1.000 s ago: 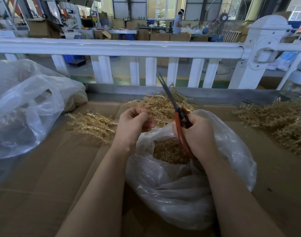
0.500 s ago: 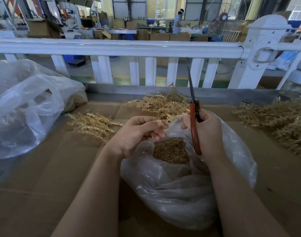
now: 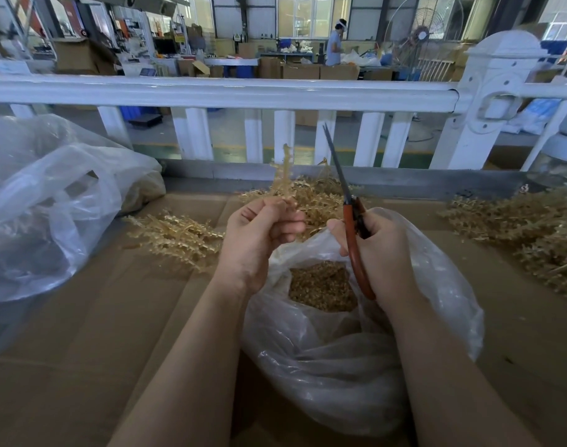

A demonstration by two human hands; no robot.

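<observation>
We count one spiky golden sprig (image 3: 285,169), one pair of orange-handled scissors (image 3: 350,217), two crinkled clear bags, the near bag (image 3: 356,366) holding golden bits (image 3: 322,285) and the left bag (image 3: 50,201), and three golden heaps (image 3: 179,237) on cardboard (image 3: 82,333). The left hand (image 3: 259,233) pinches the sprig upright just beyond the near bag's mouth. The right hand (image 3: 379,250) clenches the scissors, blades together.

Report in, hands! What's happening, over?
Left hand pinches golden sprig, held upright. Right hand grips scissors, blades together, pointing up. Plastic bag of clippings open below. Nothing between sprig and blades.
</observation>
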